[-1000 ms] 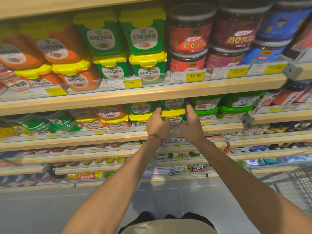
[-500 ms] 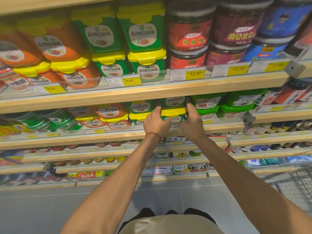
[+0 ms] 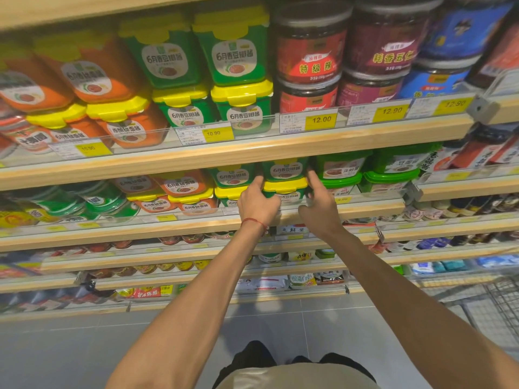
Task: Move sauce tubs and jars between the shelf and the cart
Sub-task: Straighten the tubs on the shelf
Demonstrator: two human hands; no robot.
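At centre frame, on the second shelf (image 3: pixel 365 209), left hand (image 3: pixel 257 203) and right hand (image 3: pixel 320 210) have slid deeper beside the yellow-lidded green tub (image 3: pixel 285 188), fingers pinching its sides; likely ready to lift toward the cart (image 3: pixel 501 300).

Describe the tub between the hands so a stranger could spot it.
Look at the shelf just below the 12.00 price tag. A green tub with a yellow lid sits there under a matching tub. It alone is held by the left hand and right hand; neighbours to its right have green lids.
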